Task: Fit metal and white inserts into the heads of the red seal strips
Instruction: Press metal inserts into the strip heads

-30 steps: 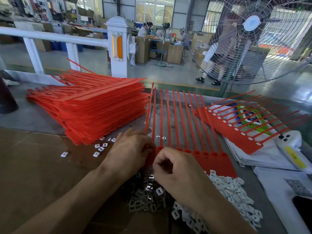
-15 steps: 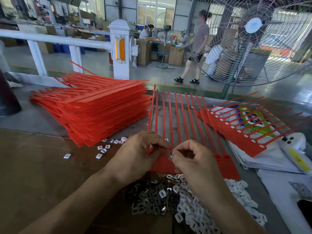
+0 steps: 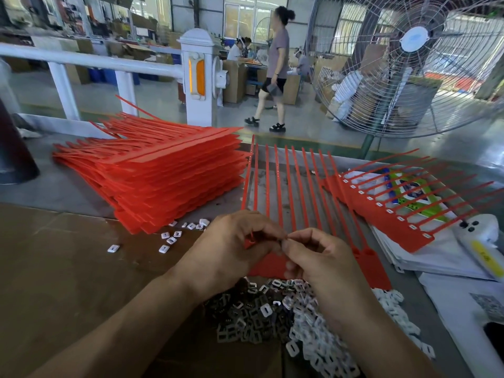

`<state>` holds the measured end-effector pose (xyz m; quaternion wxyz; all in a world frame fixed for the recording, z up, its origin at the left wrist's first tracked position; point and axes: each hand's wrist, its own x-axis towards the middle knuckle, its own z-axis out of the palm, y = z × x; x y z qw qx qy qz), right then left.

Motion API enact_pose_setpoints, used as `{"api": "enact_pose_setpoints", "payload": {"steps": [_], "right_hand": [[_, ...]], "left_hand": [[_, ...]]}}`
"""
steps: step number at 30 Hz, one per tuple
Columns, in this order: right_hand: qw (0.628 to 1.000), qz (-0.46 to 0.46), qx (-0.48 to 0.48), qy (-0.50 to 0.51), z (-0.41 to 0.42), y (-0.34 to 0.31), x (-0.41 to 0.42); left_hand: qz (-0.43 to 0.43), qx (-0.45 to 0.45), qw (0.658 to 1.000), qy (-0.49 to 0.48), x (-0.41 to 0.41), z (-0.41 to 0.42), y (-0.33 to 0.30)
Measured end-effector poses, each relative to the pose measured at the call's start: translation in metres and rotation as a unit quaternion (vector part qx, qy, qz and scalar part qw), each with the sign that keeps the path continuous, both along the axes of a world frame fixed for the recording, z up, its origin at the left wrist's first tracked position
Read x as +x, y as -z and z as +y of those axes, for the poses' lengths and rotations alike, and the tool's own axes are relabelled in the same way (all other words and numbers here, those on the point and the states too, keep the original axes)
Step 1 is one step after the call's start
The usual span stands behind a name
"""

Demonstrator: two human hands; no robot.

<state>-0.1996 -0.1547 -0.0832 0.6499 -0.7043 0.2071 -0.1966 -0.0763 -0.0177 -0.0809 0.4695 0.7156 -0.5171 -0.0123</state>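
Hands meeting over red strip comb (image 3: 275,264).
Left hand (image 3: 231,249) and right hand (image 3: 324,257) pinch fingertips together; pinched item unclear; insert pile (image 3: 275,315) nearer.

A factory floor is showing here: red strips (image 3: 163,175) are lying stacked, workers (image 3: 236,51) are sitting among cartons (image 3: 234,77), a fan (image 3: 414,64) is standing.
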Motion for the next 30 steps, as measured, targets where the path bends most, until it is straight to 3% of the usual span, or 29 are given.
{"api": "enact_pose_setpoints", "payload": {"steps": [10, 24, 30], "right_hand": [[1.000, -0.019, 0.009, -0.005, -0.005, 0.002, 0.000], [0.999, -0.026, 0.021, -0.026, -0.011, 0.008, 0.004], [0.999, -0.039, 0.016, -0.027, -0.010, 0.004, 0.003]], "left_hand": [[0.090, -0.028, 0.996, 0.003, 0.003, -0.001, 0.002], [0.097, -0.035, 0.995, 0.009, 0.002, -0.002, 0.005], [0.147, -0.058, 0.987, 0.006, -0.001, -0.005, 0.005]]}}
